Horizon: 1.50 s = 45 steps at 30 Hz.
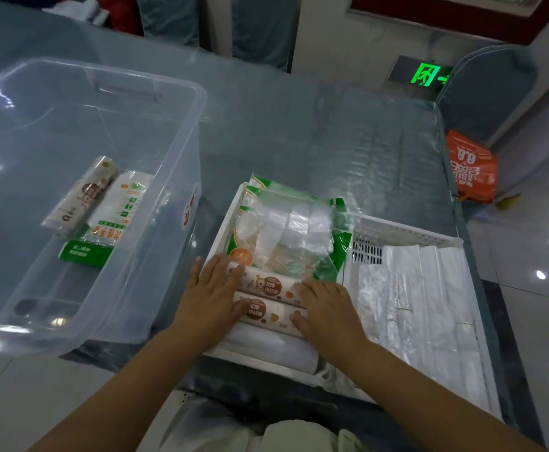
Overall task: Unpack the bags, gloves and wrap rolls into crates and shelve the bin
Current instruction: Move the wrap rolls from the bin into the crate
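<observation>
Wrap rolls (266, 296) — two of them, white with brown round labels — lie side by side at the near end of a white crate (221, 223) on a table covered in clear plastic. The left hand (208, 288) lies flat against their left ends, fingers spread and extended; the right hand (325, 305) presses flat on their right ends, fingers likewise extended. Neither hand is closed around a roll. Beyond the rolls, in the same crate, sit glove packs (286, 230) in clear wrappers with green and orange edges, stacked and overlapping. Just right of this crate stands a second white crate (406, 233) with a slotted wall, filled with white plastic bags (423, 305) lying flat.

To the left stands a large clear bin (175, 102), open-topped. In it lie one more roll (81, 194) and, touching it, a green-and-white glove pack (110, 223).

Off the table's far right corner, an orange bag (473, 168) sits on the floor — and a green exit sign (428, 75) glows low on the wall behind.
</observation>
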Each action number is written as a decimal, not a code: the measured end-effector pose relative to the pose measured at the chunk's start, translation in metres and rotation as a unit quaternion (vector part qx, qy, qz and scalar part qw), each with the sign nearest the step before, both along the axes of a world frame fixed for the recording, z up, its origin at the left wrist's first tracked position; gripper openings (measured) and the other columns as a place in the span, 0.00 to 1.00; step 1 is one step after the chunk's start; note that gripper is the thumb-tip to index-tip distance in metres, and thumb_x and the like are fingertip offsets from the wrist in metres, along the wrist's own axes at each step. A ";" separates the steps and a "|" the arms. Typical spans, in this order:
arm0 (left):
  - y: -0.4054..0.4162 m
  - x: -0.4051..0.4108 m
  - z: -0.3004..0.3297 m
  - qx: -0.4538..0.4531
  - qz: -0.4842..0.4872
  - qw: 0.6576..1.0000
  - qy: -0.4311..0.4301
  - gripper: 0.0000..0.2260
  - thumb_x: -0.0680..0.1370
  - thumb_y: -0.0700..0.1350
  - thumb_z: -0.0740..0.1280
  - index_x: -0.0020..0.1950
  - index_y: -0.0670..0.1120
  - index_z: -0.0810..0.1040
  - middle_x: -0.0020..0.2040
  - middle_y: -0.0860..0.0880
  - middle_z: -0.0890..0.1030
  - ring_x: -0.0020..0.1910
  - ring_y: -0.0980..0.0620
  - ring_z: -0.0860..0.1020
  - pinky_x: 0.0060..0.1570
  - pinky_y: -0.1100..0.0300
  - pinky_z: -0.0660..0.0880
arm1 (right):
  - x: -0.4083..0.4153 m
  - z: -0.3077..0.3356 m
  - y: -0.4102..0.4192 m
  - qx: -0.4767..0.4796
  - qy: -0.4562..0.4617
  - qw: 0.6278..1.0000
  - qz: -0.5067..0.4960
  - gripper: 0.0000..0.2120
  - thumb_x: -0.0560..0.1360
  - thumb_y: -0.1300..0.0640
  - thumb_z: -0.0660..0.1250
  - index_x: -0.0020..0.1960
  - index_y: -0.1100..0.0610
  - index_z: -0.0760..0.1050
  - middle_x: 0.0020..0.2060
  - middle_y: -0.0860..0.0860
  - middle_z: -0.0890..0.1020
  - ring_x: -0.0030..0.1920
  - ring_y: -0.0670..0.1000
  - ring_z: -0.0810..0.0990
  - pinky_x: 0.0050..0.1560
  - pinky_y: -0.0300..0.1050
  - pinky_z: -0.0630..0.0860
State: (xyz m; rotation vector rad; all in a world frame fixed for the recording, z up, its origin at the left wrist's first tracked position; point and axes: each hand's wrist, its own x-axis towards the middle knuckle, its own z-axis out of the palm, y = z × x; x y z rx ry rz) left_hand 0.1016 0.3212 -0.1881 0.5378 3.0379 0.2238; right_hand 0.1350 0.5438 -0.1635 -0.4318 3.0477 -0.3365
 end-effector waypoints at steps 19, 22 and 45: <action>0.108 -0.157 0.042 0.029 -0.080 0.996 0.006 0.30 0.76 0.53 0.60 0.75 0.51 0.52 0.76 0.45 0.57 0.75 0.45 0.52 0.72 0.44 0.46 | -0.037 0.014 0.030 -0.075 0.053 0.992 -0.089 0.14 0.71 0.58 0.67 0.56 0.58 0.77 0.55 0.52 0.79 0.57 0.53 0.73 0.58 0.47 0.66; 0.108 -0.162 0.035 0.014 -0.104 0.994 -0.007 0.27 0.76 0.55 0.60 0.73 0.54 0.58 0.70 0.44 0.66 0.73 0.44 0.57 0.72 0.42 0.46 | -0.041 0.010 0.037 -0.093 0.069 0.987 -0.107 0.14 0.70 0.59 0.68 0.55 0.57 0.77 0.54 0.53 0.79 0.56 0.54 0.74 0.58 0.47 0.67; 0.065 -0.234 0.034 -0.049 0.025 0.998 -0.021 0.13 0.75 0.40 0.60 0.59 0.44 0.76 0.56 0.39 0.77 0.57 0.39 0.73 0.54 0.52 0.68 | -0.213 0.008 0.085 -0.089 -0.065 0.954 -0.279 0.08 0.74 0.52 0.66 0.45 0.55 0.80 0.43 0.54 0.83 0.47 0.57 0.79 0.50 0.50 0.72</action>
